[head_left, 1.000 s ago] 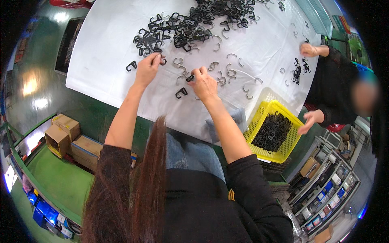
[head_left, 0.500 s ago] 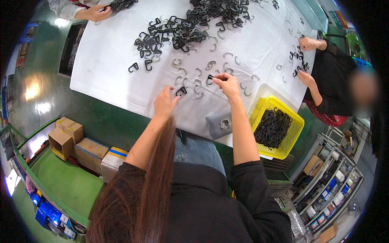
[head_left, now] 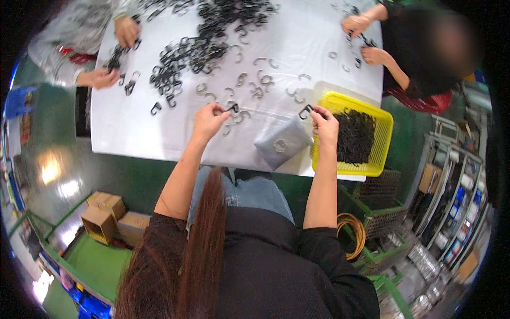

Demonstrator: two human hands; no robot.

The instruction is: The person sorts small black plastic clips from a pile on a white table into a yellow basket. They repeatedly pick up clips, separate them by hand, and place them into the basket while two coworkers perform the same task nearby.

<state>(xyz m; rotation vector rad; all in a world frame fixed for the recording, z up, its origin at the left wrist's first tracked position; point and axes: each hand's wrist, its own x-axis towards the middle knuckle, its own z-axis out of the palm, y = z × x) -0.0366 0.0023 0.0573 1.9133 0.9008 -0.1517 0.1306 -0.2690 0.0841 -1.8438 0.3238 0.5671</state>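
Between the thumb and fingers of my left hand (head_left: 209,122) is a black plastic hook (head_left: 232,108), held just above the white-covered table (head_left: 133,138). My right hand (head_left: 325,127) pinches another black hook (head_left: 305,111) beside the left rim of a yellow basket (head_left: 383,154). Many black hooks (head_left: 356,135) fill that basket. Loose C-shaped metal rings (head_left: 257,91) lie scattered beyond my hands. A large heap of black hooks (head_left: 199,53) spreads farther back. Close to my right wrist rests a grey pouch-like bundle (head_left: 281,144).
Two co-workers handle similar pieces: one co-worker's hand (head_left: 103,78) is at the far left, another's (head_left: 376,56) at the far right. Cardboard boxes (head_left: 101,223) stand on the floor at left. A green-framed crate (head_left: 382,212) stands below the basket.
My right hand has carried its hook rightward to the basket's edge. My left hand, earlier spread beside a hook, now pinches one. The whole view has shifted, bringing the left co-worker further in.
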